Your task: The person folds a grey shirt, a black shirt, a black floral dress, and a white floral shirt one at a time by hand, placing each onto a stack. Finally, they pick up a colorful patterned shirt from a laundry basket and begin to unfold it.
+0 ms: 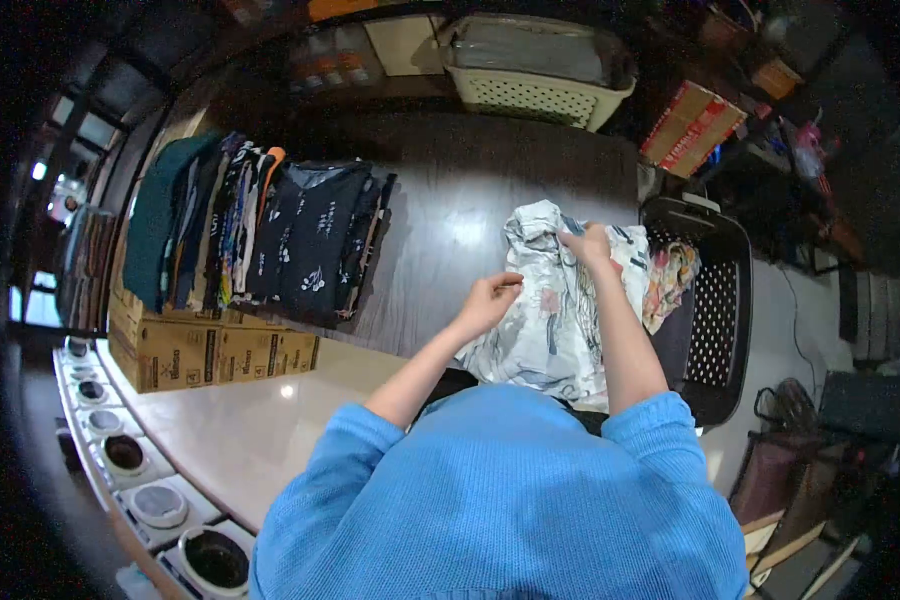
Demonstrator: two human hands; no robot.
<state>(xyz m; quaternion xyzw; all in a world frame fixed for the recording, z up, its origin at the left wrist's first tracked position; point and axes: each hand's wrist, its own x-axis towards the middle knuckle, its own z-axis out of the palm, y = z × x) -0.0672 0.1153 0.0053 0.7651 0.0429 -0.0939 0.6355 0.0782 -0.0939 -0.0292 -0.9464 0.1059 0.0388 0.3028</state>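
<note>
A white patterned shirt (pixel 542 335) lies rumpled on the dark wooden table, its near end reaching my body. My right hand (pixel 592 247) is closed on cloth near the collar at the far end. At the shirt's left edge, my left hand (pixel 492 302) hovers with loosely bent fingers and shows nothing held. Right beside the shirt, a dark perforated laundry basket (pixel 718 310) contains a floral garment (pixel 672 280).
Folded dark clothes (pixel 315 235) stand in a long row at the table's left. A cream basket (pixel 530 98) is at the back, with a red and brown carton (pixel 692 130) to its right. Cardboard boxes (pixel 185 355) and several washing machines (pixel 160 503) are at left.
</note>
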